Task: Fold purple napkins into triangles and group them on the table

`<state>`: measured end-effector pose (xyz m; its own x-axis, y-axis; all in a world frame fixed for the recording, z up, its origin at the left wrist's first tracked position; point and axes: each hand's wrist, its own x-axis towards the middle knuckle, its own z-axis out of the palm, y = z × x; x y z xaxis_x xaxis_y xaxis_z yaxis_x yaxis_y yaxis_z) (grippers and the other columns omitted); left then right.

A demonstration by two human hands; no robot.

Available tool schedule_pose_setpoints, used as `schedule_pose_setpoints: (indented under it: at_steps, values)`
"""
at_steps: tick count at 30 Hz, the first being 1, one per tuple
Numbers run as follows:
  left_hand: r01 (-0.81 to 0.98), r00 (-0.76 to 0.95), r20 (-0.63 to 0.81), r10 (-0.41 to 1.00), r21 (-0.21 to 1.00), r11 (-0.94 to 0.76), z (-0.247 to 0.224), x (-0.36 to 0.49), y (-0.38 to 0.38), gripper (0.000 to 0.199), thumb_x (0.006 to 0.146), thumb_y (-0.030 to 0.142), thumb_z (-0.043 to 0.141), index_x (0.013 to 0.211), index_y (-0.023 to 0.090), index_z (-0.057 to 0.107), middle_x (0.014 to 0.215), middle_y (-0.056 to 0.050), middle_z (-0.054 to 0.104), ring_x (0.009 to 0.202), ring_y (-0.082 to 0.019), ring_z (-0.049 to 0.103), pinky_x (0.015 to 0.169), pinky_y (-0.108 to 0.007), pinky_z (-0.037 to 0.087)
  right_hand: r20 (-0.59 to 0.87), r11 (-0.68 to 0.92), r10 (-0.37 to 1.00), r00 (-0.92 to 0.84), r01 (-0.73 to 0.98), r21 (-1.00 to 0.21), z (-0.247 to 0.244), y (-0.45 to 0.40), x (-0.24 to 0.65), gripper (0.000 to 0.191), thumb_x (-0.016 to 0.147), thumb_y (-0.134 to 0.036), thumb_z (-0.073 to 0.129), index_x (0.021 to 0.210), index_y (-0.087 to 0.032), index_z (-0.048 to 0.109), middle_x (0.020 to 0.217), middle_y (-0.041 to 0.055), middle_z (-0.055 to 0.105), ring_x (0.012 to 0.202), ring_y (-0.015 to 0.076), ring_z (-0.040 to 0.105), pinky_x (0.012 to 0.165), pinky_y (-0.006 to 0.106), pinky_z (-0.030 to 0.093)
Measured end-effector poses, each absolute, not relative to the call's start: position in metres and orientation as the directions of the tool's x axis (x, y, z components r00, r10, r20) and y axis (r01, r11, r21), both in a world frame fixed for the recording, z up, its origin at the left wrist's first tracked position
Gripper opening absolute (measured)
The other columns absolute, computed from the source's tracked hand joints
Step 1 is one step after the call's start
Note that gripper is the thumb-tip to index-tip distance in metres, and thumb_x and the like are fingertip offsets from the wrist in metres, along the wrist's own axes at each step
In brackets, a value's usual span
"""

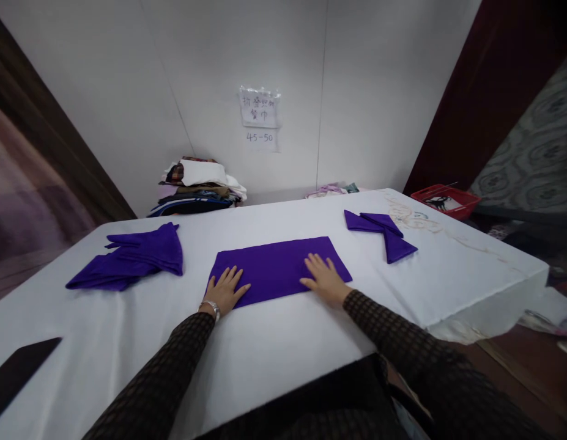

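White tablecloth (265,348); purple cloth (274,269) flat under left hand (225,291) and right hand (326,281).

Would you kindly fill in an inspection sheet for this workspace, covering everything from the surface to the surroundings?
Surface: white tablecloth, softly creased, with a pale pattern toward the right.
Job's things: purple rectangle of cloth laid flat in the middle; purple heap on the left; folded purple piece on the right.
Clutter: dark flat object at the near left, unidentified.
Hands: left hand and right hand open, resting on the flat cloth's left and right parts.
Cables: cannot tell; dark loops in the red basket are unclear.
Surroundings: clothes stack beyond the far edge; handwritten notes on the wall.
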<state>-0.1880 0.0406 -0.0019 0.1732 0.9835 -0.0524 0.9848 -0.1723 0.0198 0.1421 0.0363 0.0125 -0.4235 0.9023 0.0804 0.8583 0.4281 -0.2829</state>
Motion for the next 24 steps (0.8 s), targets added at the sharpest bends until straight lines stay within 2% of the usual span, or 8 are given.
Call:
schedule_pose_setpoints:
  at_steps: [3,6,14,18,20,24]
  values:
    - [0.983,0.182,-0.049,0.982,0.023,-0.181,-0.001,-0.189,0.041,0.053,0.091,0.049,0.027,0.136,0.026,0.044,0.151,-0.009,0.028,0.140,-0.030,0.018,0.106,-0.059,0.018,0.044,0.487,0.863,-0.504,0.804,-0.341,0.008,0.032,0.104,0.079,0.087,-0.068,0.021,0.146,-0.016,0.024,0.153,0.0126,0.017,0.141,0.0266,0.009,0.110,0.053,0.004]
    - [0.978,0.210,-0.020,0.978,0.019,-0.210,-0.002,-0.192,0.042,0.052,0.091,0.047,0.027,0.135,0.027,0.046,0.150,-0.008,0.031,0.139,-0.030,0.020,0.105,-0.060,0.019,0.017,0.450,0.881,-0.473,0.828,-0.335,0.000,0.034,0.108,0.079,0.087,-0.068,0.022,0.146,-0.016,0.025,0.153,0.0125,0.018,0.141,0.0271,0.011,0.110,0.052,0.004]
    - [0.977,0.211,-0.022,0.977,-0.036,-0.211,-0.009,-0.196,0.049,0.054,0.089,0.040,0.028,0.139,0.023,0.040,0.151,-0.009,0.026,0.139,-0.031,0.020,0.104,-0.059,0.021,-0.037,0.159,0.984,-0.172,0.961,-0.225,-0.004,0.027,0.226,0.072,0.090,-0.063,0.024,0.145,-0.017,0.027,0.153,0.0100,0.019,0.141,0.0258,0.013,0.110,0.052,0.008]
    - [0.967,0.248,-0.014,0.969,-0.048,-0.249,-0.009,-0.198,0.049,0.049,0.089,0.037,0.028,0.131,0.026,0.051,0.149,-0.007,0.033,0.139,-0.032,0.020,0.103,-0.062,0.021,-0.046,0.047,0.997,-0.058,0.979,-0.199,0.004,0.019,0.243,0.067,0.092,-0.060,0.023,0.145,-0.019,0.027,0.153,0.0125,0.018,0.141,0.0271,0.012,0.108,0.055,0.010]
    - [0.962,0.266,-0.026,0.964,-0.053,-0.267,-0.009,-0.199,0.049,0.047,0.088,0.035,0.029,0.124,0.029,0.057,0.148,-0.006,0.034,0.138,-0.033,0.020,0.103,-0.064,0.020,0.004,0.102,0.995,-0.104,0.970,-0.222,0.010,0.017,0.227,0.070,0.091,-0.062,0.022,0.145,-0.018,0.026,0.153,0.0136,0.016,0.141,0.0272,0.009,0.109,0.054,0.007]
    - [0.966,0.259,-0.003,0.966,-0.020,-0.259,-0.009,-0.200,0.050,0.047,0.087,0.038,0.029,0.122,0.029,0.059,0.147,-0.006,0.036,0.138,-0.034,0.022,0.103,-0.064,0.020,0.090,0.402,0.915,-0.393,0.873,-0.276,0.017,0.016,0.168,0.075,0.089,-0.065,0.022,0.147,-0.017,0.022,0.154,0.0118,0.014,0.142,0.0259,0.006,0.111,0.051,0.004]
